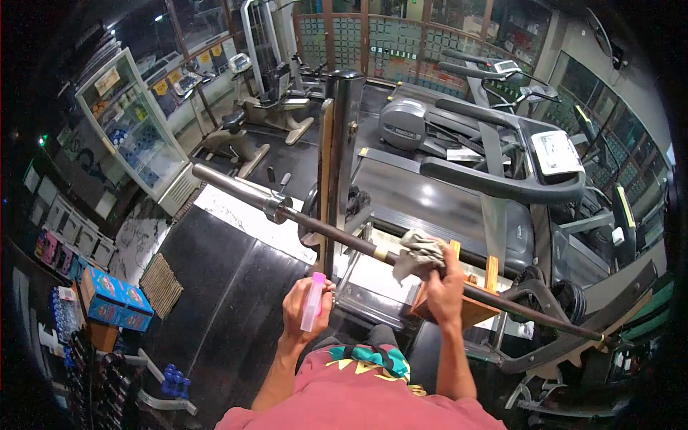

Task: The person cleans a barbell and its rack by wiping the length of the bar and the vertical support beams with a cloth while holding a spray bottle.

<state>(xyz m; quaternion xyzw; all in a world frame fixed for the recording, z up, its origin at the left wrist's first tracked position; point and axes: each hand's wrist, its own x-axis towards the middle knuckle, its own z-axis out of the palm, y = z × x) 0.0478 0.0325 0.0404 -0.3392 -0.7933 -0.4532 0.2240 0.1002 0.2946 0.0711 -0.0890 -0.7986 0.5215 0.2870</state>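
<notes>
My right hand is closed on a crumpled grey-white cloth, which is pressed against the bar of a barbell. The barbell slants across the view from upper left to lower right, with a metal collar at the inner end of its left sleeve. My left hand, lower and nearer my body, is wrapped round a slim pink bottle with a translucent body. That hand is apart from the bar. Just beyond the bar rises a black rack upright.
A wooden box-like piece sits under the bar near my right hand. Behind it stands a treadmill. A bench with black padding lies left. Further left are a drinks fridge, blue cartons and a dumbbell rack.
</notes>
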